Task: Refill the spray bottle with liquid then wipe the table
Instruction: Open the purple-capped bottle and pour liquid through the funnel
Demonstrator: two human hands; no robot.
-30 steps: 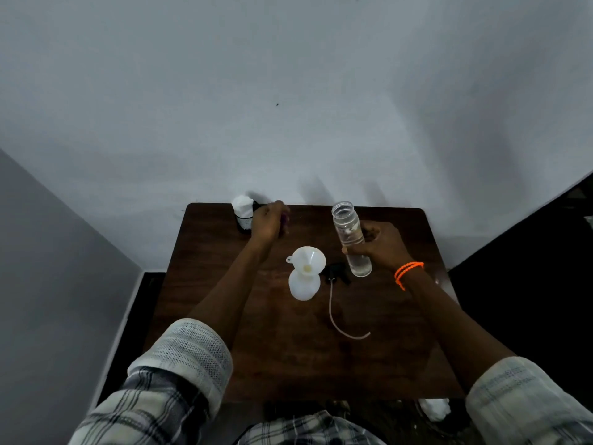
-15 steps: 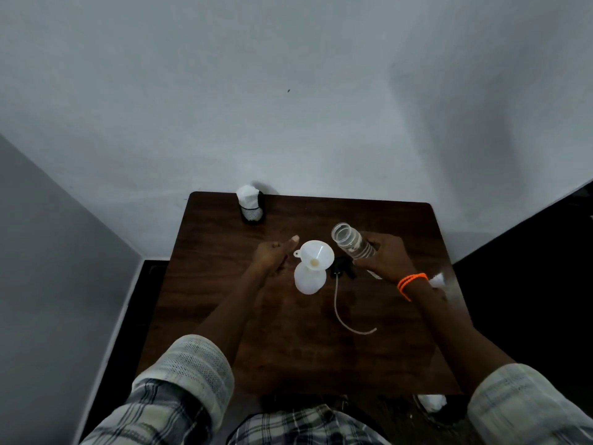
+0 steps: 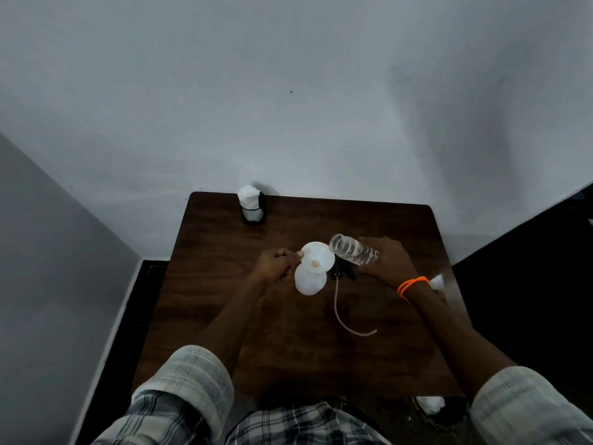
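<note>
1. Though the sleeves (image 3: 189, 377) and the near edge of the tabletop (image 3: 288, 348) sit much as they did a second ago, the work beyond them has changed — the pour is now set up.
2. The thin tube (image 3: 340, 313) lies loose on the wood where it lay before, its black spray head (image 3: 343, 273) half hidden behind the funnel and the bottle, so the spray bottle (image 3: 308, 281) is open and uncapped.
3. The left hand (image 3: 277, 263) has come back from the far cup to the funnel (image 3: 317, 259); its fingers pinch the small tab on the rim, steadying the funnel in the white spray bottle, which stands at mid-table.
4. The right hand (image 3: 385, 261) has tipped the clear bottle (image 3: 353, 252) from upright to nearly level, its fingers wrapped round the base and its mouth at the funnel's edge. I judge liquid is about to run — no stream can be made out.
5. Farther back, the mesh cup (image 3: 253, 211) with white paper stands untouched by the wall; wiping waits.
6. The level inside the white bottle is hidden. A white wad (image 3: 437, 282) behind the right wrist is partly covered, and another white object (image 3: 430, 404) below the table is unclear.
</note>
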